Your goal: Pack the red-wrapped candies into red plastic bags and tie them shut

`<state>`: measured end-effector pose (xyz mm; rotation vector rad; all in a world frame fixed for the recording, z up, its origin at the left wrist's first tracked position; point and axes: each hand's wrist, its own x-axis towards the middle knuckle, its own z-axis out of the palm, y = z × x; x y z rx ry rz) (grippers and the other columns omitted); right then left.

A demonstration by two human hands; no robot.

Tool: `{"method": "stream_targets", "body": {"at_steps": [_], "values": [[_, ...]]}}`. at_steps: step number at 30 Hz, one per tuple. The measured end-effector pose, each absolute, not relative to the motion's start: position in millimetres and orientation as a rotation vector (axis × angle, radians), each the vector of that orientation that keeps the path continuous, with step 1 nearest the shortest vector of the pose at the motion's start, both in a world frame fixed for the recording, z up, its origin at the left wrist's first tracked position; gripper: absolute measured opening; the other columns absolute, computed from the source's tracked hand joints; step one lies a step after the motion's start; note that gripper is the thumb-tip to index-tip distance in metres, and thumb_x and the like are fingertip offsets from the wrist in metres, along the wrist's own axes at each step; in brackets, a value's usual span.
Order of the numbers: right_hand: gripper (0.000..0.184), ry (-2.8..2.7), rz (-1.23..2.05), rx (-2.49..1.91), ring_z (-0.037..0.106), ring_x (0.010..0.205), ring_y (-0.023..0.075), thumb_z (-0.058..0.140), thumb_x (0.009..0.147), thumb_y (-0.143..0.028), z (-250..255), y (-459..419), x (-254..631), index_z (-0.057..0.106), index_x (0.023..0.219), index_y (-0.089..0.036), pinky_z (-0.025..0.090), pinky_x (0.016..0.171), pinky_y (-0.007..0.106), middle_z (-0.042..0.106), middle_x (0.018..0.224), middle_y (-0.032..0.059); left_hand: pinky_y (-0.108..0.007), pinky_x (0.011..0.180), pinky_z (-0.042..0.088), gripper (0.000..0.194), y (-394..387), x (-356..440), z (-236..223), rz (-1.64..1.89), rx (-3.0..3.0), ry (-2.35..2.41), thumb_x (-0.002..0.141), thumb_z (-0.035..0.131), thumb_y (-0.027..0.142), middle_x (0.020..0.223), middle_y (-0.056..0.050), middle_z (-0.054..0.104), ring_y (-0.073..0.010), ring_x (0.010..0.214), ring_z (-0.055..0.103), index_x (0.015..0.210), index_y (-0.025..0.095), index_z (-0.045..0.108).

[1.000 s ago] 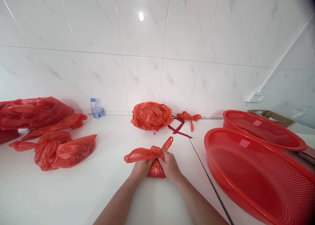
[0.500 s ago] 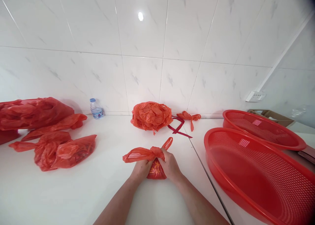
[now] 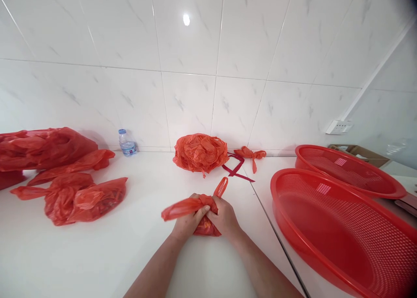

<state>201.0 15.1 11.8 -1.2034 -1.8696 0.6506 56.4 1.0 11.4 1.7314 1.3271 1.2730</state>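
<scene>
I am grasping the small, knotted red plastic bag [image 3: 207, 229] with 2 hands; it is lying directly between them, its base resting on the flat white table [image 3: 130, 254]. My left hand [image 3: 189, 223] is holding its left side, the thumb crossing below the gathered knot [image 3: 206, 199]; my right hand [image 3: 225, 215] is gripping the right side. Neither hand is nearer, since both are touching it; I cannot tell how my grip is closing on the hidden far side. The tied top is forming the long axis, running from left and slightly near to right and far: the longer plastic tail [image 3: 178, 209] is pointing left, while the narrow looped handle [image 3: 217, 189] is pointing far and slightly right.
</scene>
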Motion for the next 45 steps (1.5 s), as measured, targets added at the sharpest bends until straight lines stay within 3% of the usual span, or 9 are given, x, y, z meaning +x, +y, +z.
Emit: {"method": "stream_targets", "body": {"at_steps": [7,16,18,24,29,33,42,45], "values": [[0.018,-1.897,0.64,-1.183,0.051,0.058,0.0146,0.047,0.085,-0.032,8,17,198,0.05,0.07,-0.022,0.034,0.056,0.025,0.057,0.065,-0.0006,-0.041,0.084,0.045,0.031,1,58,4,1.184,1.525,1.463,0.084,0.047,0.05,0.086,-0.005,0.066,-0.0241,0.086,0.061,0.083,0.022,0.059],[0.022,-1.921,0.568,-1.237,0.047,0.056,0.0126,0.049,0.083,-0.031,5,16,197,0.041,0.065,-0.021,0.034,0.054,0.023,0.053,0.061,-0.0026,-0.037,0.071,0.047,0.039,3,52,-5,1.181,1.542,1.444,0.084,0.046,0.054,0.075,-0.005,0.064,-0.0241,0.076,0.061,0.072,0.019,0.057],[0.021,-1.919,0.572,-1.242,0.048,0.057,0.0128,0.052,0.082,-0.033,7,16,197,0.043,0.067,-0.021,0.035,0.055,0.023,0.054,0.063,-0.0028,-0.036,0.071,0.047,0.038,4,50,-4,1.254,1.601,1.347,0.085,0.044,0.051,0.077,-0.006,0.064,-0.0238,0.077,0.061,0.076,0.018,0.059],[0.014,-1.96,0.578,-1.186,0.054,0.069,0.0151,0.058,0.079,-0.034,17,12,201,0.055,0.084,-0.022,0.041,0.065,0.026,0.06,0.077,-0.0009,-0.039,0.096,0.04,0.03,5,50,7,1.512,1.521,1.317,0.089,0.044,0.038,0.11,-0.008,0.062,-0.0226,0.105,0.056,0.107,0.019,0.059],[0.033,-1.906,0.622,-1.162,0.059,0.085,0.018,0.037,0.093,-0.039,13,17,206,0.061,0.11,-0.024,0.044,0.076,0.029,0.067,0.095,0.0039,-0.034,0.085,0.045,0.018,8,50,10,1.567,1.579,1.383,0.083,0.047,0.023,0.099,-0.004,0.061,-0.0192,0.093,0.058,0.095,0.022,0.061],[0.043,-1.864,0.563,-1.277,0.061,0.084,0.019,0.027,0.096,-0.039,7,24,208,0.066,0.103,-0.023,0.043,0.074,0.03,0.069,0.089,0.005,-0.033,0.082,0.046,0.03,10,49,6,1.511,1.729,1.305,0.075,0.042,0.009,0.095,-0.003,0.061,-0.0182,0.09,0.058,0.091,0.022,0.063],[0.043,-1.818,0.524,-1.458,0.061,0.078,0.0199,0.027,0.095,-0.037,3,34,213,0.067,0.086,-0.022,0.042,0.069,0.03,0.068,0.079,0.0054,-0.038,0.093,0.041,0.046,12,49,-4,1.468,1.719,1.367,0.071,0.039,0.005,0.109,-0.004,0.062,-0.0203,0.104,0.056,0.103,0.024,0.065],[0.036,-1.696,0.624,-1.366,0.061,0.076,0.0185,0.033,0.093,-0.042,2,38,219,0.064,0.096,-0.024,0.044,0.07,0.03,0.067,0.085,0.0037,-0.038,0.092,0.042,0.045,12,47,-3,1.478,1.688,1.374,0.071,0.039,0.006,0.108,-0.004,0.063,-0.0208,0.103,0.057,0.103,0.023,0.065]]}}
